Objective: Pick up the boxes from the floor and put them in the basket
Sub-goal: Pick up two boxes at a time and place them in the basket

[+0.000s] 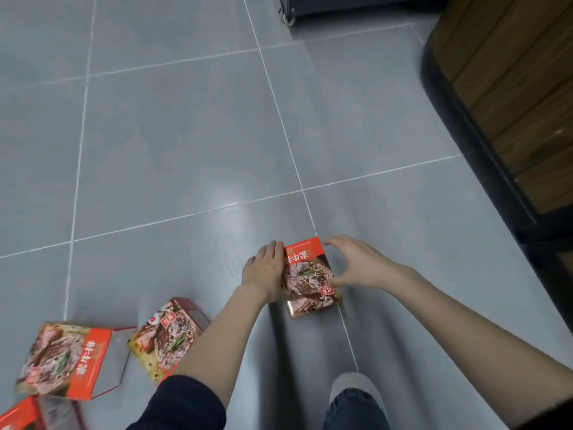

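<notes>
A red box (308, 276) w/ a meat photo on top lies flat on the floor (173, 144), near centre-right, across a grout line. It's framed by both hands: left hand (267, 270) is pressed flat against its left edge, fingers extended; right hand (356, 265) is curved open at its right edge, thumb at the near corner, fingers arched over the far corner, not closed on it. Three more boxes are seen near-left: box 2 (169, 335) tilted behind the left forearm, box 3 (63, 360), box 4 (18, 415) cut by the frame. Far and left, wide bare floor. Right side is bounded by a wood-panel counter (511, 88) w/ black base. Tiles are grey, glossy; boxes glossy cardboard, rectangular.
</notes>
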